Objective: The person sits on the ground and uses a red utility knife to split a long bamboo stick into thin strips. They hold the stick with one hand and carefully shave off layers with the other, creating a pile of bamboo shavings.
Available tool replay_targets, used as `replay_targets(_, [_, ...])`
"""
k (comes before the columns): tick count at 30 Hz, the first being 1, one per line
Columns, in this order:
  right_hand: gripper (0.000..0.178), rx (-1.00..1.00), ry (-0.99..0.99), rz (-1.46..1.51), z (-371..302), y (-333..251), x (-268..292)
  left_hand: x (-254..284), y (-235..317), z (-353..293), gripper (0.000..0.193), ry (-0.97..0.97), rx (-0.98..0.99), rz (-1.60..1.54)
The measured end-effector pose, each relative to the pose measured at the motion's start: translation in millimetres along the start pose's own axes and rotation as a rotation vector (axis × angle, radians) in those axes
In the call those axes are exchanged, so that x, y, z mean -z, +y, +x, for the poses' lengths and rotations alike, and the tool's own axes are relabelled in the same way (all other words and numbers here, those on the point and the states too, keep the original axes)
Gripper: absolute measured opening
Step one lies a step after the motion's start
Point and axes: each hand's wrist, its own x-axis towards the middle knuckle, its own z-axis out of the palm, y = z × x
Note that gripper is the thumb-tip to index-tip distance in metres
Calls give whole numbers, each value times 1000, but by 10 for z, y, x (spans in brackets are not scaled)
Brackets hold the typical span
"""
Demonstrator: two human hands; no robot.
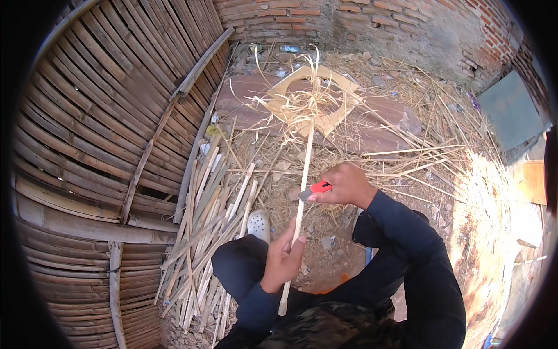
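A long pale bamboo strip [307, 157] runs from my lap away toward a heap of curled shavings. My left hand [283, 256] is closed around its nearer part, with the near end sticking out below the hand. Farther along, my right hand [344, 185] grips a red utility knife [318, 187]. The knife's grey blade lies against the strip. Thin curled shavings [308, 104] gather about the strip's far part, over a pale board with a large cut-out [344, 116].
Split bamboo sticks [200, 232] are piled at the left beside a bamboo slat wall [93, 128]. A brown sheet [383, 119] lies under the board. Brick wall [279, 20] stands at the back, a grey-green panel [511, 110] at the right. Shavings litter the ground.
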Motion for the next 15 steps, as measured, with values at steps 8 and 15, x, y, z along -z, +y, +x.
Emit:
replay_targets(8, [61,-346,187,-116,244,545,179,-21,-93,-70,50,-91,78,-11])
replay_targets(15, [62,17,64,34,-53,-121,-120,20,34,-50,50,-20,116,-30])
